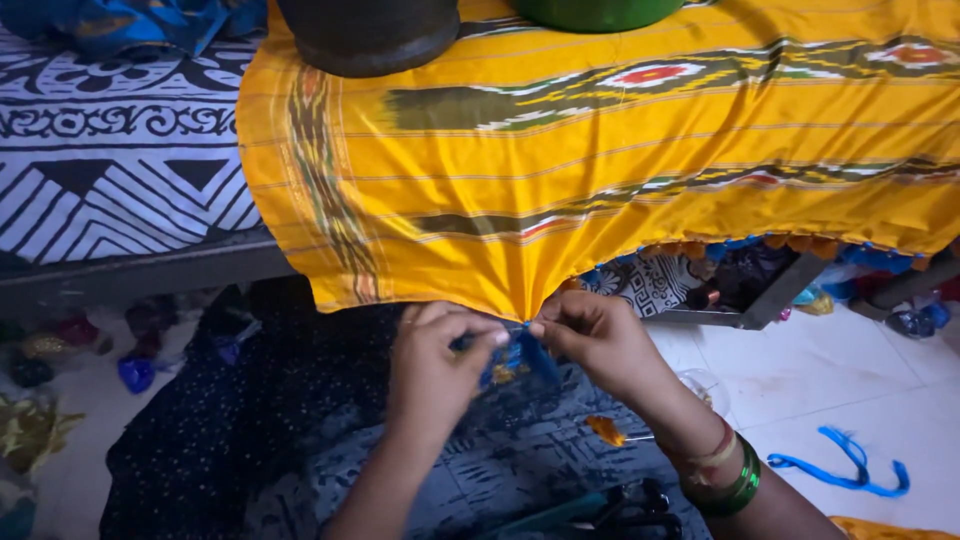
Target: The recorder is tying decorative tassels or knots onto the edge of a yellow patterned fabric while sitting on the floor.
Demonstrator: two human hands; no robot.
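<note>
A yellow patterned cloth (560, 150) hangs off the edge of a bed, its lower hem pulled down to a gathered point. My left hand (435, 365) and my right hand (600, 340) meet just below that point, both pinching the hem and a small blue and orange tassel (510, 360) between the fingertips. My right wrist wears green and red bangles (730, 480). A row of finished blue and orange tassels (800, 245) runs along the hem to the right.
A black-and-white patterned bedsheet (110, 150) covers the bed at left. A dark pot (370, 35) and a green bowl (600, 12) weigh the cloth down. Blue thread (850, 475) lies on the white floor tiles. Scissors (625, 505) and a small orange tuft (607, 430) rest on my dark lap.
</note>
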